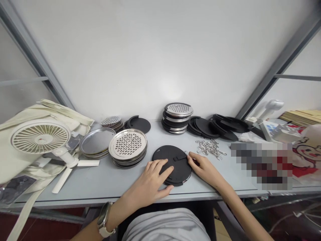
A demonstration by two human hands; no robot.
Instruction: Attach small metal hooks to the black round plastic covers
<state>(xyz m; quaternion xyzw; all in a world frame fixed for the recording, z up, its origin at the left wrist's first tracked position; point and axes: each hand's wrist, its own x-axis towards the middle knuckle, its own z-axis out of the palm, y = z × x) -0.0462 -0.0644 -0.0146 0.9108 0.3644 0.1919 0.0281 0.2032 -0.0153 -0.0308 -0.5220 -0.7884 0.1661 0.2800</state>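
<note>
A round black plastic disc lies flat near the table's front edge, with a small raised slot on its face. My left hand rests on its left part, fingers spread and lying flat. At the disc's right edge my right hand pinches a small bent wire clip between thumb and fingertips. The clip's loop shows; the rest is hidden by the fingers. A loose pile of similar wire clips lies just behind my right hand.
Left of the disc stand stacks of perforated metal grater discs and plain metal discs. Behind are a stack of black-rimmed grater discs and loose black discs. A white fan stands far left; a printed bag lies far right.
</note>
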